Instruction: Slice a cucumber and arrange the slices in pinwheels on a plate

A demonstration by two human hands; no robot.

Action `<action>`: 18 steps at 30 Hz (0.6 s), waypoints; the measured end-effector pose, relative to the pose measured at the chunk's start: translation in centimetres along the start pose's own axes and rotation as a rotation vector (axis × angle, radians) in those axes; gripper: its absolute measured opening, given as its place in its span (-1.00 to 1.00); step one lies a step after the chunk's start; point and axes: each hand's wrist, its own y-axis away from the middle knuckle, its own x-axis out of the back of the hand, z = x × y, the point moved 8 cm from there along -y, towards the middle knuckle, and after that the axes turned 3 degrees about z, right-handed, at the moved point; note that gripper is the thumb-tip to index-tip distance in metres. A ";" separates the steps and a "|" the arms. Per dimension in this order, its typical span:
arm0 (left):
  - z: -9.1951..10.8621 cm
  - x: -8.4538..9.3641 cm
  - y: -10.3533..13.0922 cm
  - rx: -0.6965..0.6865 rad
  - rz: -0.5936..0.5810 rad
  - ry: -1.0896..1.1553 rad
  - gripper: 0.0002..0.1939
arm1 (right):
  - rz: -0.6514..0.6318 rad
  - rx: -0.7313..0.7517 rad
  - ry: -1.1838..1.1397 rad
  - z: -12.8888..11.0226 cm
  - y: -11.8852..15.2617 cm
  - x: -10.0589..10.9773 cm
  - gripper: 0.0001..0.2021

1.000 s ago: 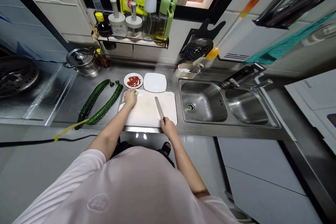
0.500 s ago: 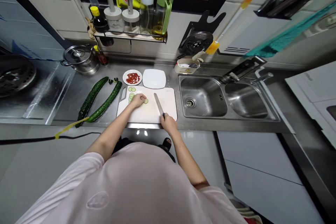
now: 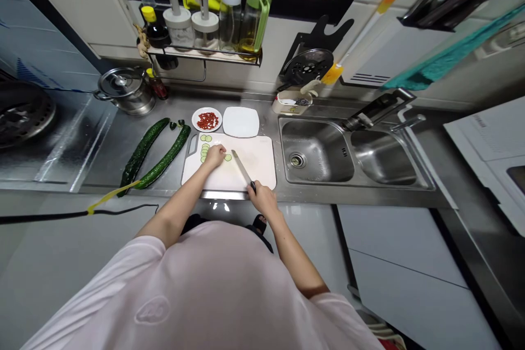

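Note:
My right hand (image 3: 262, 197) is wrapped round the black handle of a knife (image 3: 243, 167), whose blade slants up and left over the white cutting board (image 3: 258, 158). The knife tip is close to a cucumber slice (image 3: 227, 157) on the board. My left hand (image 3: 215, 156) is over the left half of the board, fingers bent together near that slice; what they hold, if anything, is too small to tell. Several cucumber slices (image 3: 204, 149) lie left of it. Behind the board are a plate of chopped red pieces (image 3: 207, 120) and a white square plate (image 3: 240, 122).
Two whole cucumbers (image 3: 143, 147) lie left of the board, with small dark green end pieces (image 3: 173, 125) behind. A lidded pot (image 3: 127, 90) stands at the back left. The double sink (image 3: 315, 150) is on the right. A condiment shelf (image 3: 205, 54) hangs above.
The knife has moved left, its tip now closer to the cucumber slice, and my right hand has shifted slightly left and down. My left hand has moved slightly left.

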 end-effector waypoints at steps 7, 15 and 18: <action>-0.3 -0.1 -0.4 0.068 -0.012 0.002 -0.80 | -0.039 0.016 0.032 -0.7 0.9 -0.5 -0.60; -0.6 -0.3 -0.7 0.079 -0.022 0.004 -0.81 | -0.050 0.014 0.039 -1.2 0.9 -0.3 -0.60; -0.6 -0.4 -0.8 0.069 -0.022 0.000 -0.81 | -0.049 0.017 0.043 -1.3 1.0 -0.2 -0.61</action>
